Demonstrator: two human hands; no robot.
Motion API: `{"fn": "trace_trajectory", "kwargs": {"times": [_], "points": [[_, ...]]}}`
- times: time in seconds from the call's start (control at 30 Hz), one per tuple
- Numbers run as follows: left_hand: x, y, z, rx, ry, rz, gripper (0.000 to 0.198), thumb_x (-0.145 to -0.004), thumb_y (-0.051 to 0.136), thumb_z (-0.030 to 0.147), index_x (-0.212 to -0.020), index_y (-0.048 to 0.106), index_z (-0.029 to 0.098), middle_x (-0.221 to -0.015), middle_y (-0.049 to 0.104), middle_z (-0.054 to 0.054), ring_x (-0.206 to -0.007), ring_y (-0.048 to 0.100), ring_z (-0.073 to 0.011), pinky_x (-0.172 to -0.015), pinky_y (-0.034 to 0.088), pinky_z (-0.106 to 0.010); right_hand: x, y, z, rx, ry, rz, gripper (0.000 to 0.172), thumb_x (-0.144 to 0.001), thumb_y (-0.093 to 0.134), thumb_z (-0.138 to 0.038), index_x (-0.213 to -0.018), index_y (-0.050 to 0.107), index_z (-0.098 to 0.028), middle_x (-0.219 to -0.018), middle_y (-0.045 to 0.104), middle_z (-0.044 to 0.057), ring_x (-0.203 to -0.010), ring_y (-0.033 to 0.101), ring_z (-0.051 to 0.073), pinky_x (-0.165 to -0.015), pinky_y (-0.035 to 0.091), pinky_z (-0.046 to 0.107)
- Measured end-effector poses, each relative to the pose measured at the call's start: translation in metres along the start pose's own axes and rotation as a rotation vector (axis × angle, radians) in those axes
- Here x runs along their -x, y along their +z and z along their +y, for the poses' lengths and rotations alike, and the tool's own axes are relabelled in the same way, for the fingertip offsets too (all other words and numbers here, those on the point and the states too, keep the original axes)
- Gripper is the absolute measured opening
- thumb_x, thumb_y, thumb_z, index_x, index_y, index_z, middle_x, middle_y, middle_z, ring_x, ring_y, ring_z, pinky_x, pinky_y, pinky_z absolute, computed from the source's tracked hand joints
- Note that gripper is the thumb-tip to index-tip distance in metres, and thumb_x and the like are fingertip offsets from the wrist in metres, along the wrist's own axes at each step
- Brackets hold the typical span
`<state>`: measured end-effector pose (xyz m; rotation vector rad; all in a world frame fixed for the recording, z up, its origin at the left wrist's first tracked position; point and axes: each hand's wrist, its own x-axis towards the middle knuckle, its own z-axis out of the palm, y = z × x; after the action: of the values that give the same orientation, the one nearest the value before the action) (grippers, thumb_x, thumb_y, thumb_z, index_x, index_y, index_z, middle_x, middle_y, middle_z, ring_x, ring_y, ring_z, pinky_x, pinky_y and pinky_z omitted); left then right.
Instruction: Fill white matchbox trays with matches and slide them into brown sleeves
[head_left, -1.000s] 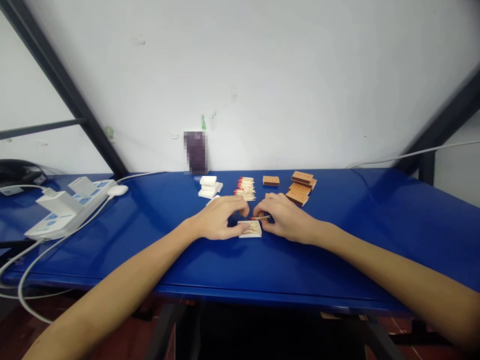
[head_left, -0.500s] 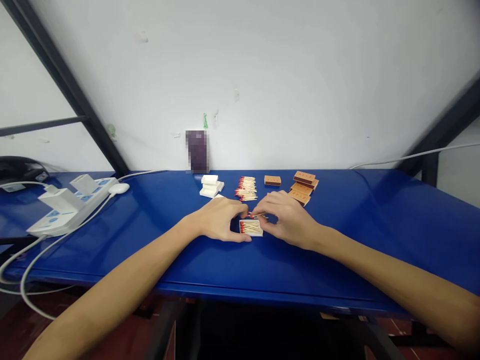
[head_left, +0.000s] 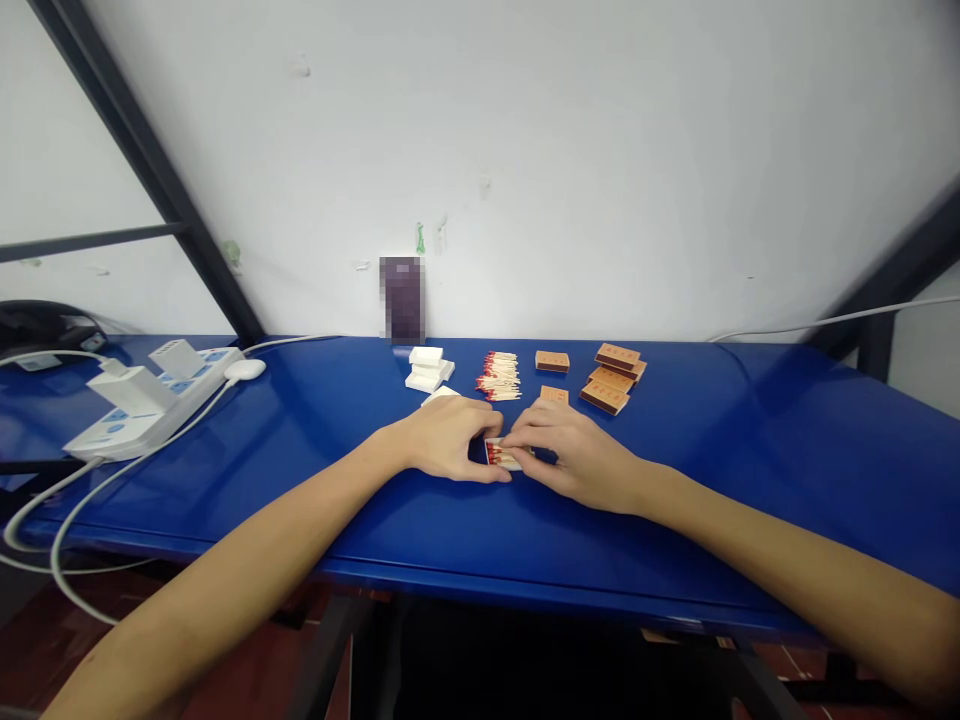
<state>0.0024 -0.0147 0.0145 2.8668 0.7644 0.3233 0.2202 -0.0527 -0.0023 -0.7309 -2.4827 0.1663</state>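
A white tray (head_left: 516, 467) of red-tipped matches (head_left: 496, 454) lies at centre frame on the blue surface (head_left: 465, 530). The left hand (head_left: 450, 440) curves wide around its left end; the right hand (head_left: 517, 447) narrows over it, though whether either grips anything I cannot tell.

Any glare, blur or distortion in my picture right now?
Head view, throughout: soft sheen on the blue table, no harsh glare; deep shadow beneath it; wide-angle stretch toward the edges; purple block pixelated, unreadable; pile of matches slightly soft but distinct.
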Motion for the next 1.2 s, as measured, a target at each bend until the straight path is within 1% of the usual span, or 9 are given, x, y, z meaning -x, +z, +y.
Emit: {"fn": "trace_trajectory", "kwargs": {"times": [0.17, 0.27, 0.4, 0.5, 0.6, 0.67, 0.9, 1.1, 1.2], "points": [[0.000, -0.001, 0.000, -0.029, 0.016, -0.001, 0.050, -0.078, 0.060, 0.068, -0.076, 0.051, 0.018, -0.073, 0.056, 0.000, -0.060, 0.046, -0.0130, -0.057, 0.030, -0.028, 0.002, -0.008, 0.008, 0.115, 0.070, 0.084, 0.023, -0.093, 0.047, -0.017, -0.096, 0.070, -0.018, -0.083, 0.067, 0.008, -0.079, 0.056, 0.021, -0.073, 0.043, 0.037], [0.001, -0.002, 0.001, -0.020, 0.018, -0.003, 0.048, -0.080, 0.058, 0.067, -0.082, 0.054, 0.019, -0.074, 0.056, 0.001, -0.061, 0.046, -0.0130, -0.058, 0.031, -0.028, 0.004, -0.013, 0.016, 0.233, 0.121, 0.009, 0.020, -0.088, 0.052, -0.018, -0.098, 0.070, -0.017, -0.085, 0.066, 0.009, -0.082, 0.055, 0.024, -0.075, 0.041, 0.039], [0.002, -0.004, 0.003, -0.020, 0.028, 0.015, 0.042, -0.080, 0.061, 0.060, -0.090, 0.057, 0.019, -0.080, 0.058, 0.000, -0.068, 0.051, -0.0149, -0.063, 0.037, -0.029, 0.005, -0.017, 0.021, 0.268, 0.159, -0.071, 0.022, -0.093, 0.053, -0.029, -0.094, 0.073, -0.020, -0.086, 0.065, 0.008, -0.081, 0.053, 0.023, -0.075, 0.039, 0.038], [0.003, -0.005, 0.004, -0.020, 0.035, 0.046, 0.044, -0.080, 0.063, 0.057, -0.103, 0.058, 0.020, -0.091, 0.062, -0.002, -0.080, 0.057, -0.0186, -0.073, 0.043, -0.031, 0.004, -0.017, 0.021, 0.255, 0.153, -0.076, 0.026, -0.097, 0.049, -0.030, -0.093, 0.073, -0.021, -0.085, 0.065, 0.008, -0.080, 0.052, 0.022, -0.075, 0.038, 0.037], [0.003, -0.004, 0.005, -0.003, 0.059, 0.067, 0.056, -0.081, 0.064, 0.055, -0.123, 0.054, 0.020, -0.105, 0.062, -0.007, -0.095, 0.059, -0.0231, -0.081, 0.046, -0.034, 0.004, -0.015, 0.022, 0.254, 0.136, -0.084, 0.022, -0.095, 0.051, -0.027, -0.097, 0.072, -0.020, -0.088, 0.065, 0.008, -0.083, 0.053, 0.023, -0.076, 0.038, 0.037], [0.003, -0.003, 0.005, -0.012, 0.080, 0.055, 0.060, -0.081, 0.064, 0.055, -0.128, 0.054, 0.019, -0.109, 0.061, -0.009, -0.098, 0.059, -0.0249, -0.083, 0.046, -0.035, 0.005, -0.013, 0.023, 0.274, 0.137, -0.101, 0.019, -0.094, 0.053, -0.026, -0.095, 0.070, -0.019, -0.089, 0.065, 0.008, -0.084, 0.053, 0.023, -0.077, 0.038, 0.037], [0.001, -0.002, 0.006, -0.054, 0.056, 0.027, 0.038, -0.081, 0.065, 0.049, -0.104, 0.061, 0.019, -0.094, 0.063, -0.005, -0.084, 0.058, -0.0209, -0.076, 0.043, -0.033, 0.005, -0.009, 0.026, 0.341, 0.155, -0.126, 0.014, -0.094, 0.049, -0.020, -0.085, 0.060, -0.019, -0.090, 0.062, 0.008, -0.082, 0.052, 0.023, -0.071, 0.035, 0.035], [-0.001, -0.001, 0.007, 0.043, 0.038, 0.037, 0.031, -0.081, 0.066, 0.047, -0.086, 0.055, 0.019, -0.080, 0.059, -0.001, -0.071, 0.052, -0.0159, -0.067, 0.038, -0.029, 0.003, -0.016, 0.021, 0.271, 0.142, 0.015, 0.012, -0.092, 0.047, -0.018, -0.083, 0.054, -0.020, -0.080, 0.061, 0.005, -0.076, 0.052, 0.020, -0.072, 0.035, 0.034], [-0.001, 0.000, 0.007, 0.072, 0.038, 0.043, 0.033, -0.080, 0.067, 0.048, -0.080, 0.052, 0.019, -0.078, 0.058, 0.000, -0.071, 0.051, -0.0156, -0.068, 0.038, -0.029, 0.004, -0.018, 0.015, 0.168, 0.067, 0.048, 0.009, -0.089, 0.051, -0.018, -0.081, 0.054, -0.021, -0.077, 0.061, 0.003, -0.073, 0.052, 0.019, -0.072, 0.036, 0.033]]}}
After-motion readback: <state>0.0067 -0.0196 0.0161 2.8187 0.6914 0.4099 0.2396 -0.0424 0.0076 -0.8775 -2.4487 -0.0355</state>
